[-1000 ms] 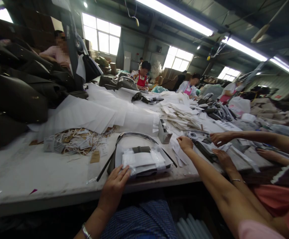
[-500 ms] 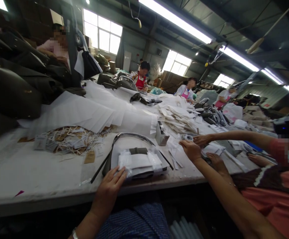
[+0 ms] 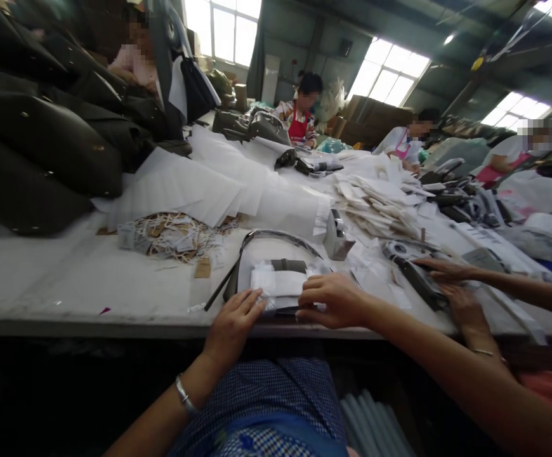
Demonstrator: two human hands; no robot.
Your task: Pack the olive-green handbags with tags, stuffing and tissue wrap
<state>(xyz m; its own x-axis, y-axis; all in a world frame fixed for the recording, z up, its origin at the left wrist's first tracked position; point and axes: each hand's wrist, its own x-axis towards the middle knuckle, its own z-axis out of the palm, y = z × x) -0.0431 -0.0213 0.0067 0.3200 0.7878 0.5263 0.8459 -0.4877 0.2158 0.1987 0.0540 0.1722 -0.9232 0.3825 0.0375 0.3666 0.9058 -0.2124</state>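
Note:
A dark green handbag lies on the table in front of me, its front covered by white wrapping with clear tape or film at the sides. Its handle, in clear plastic, arches behind it. My left hand rests on the bag's near left corner, fingers stretched out and lying flat. At the right side of the wrapping is my right hand, its fingers curled together. Whatever they pinch there is too small or hidden to name.
Left of the bag lies a heap of string tags, with fanned white sheets behind. A metal box stands behind right. At right a co-worker's hands touch another dark bag. Dark bags pile up far left.
My right hand has come left from near the co-worker's hands to the bag's right side. My left hand stays at the left corner. The view has turned and tilted down.

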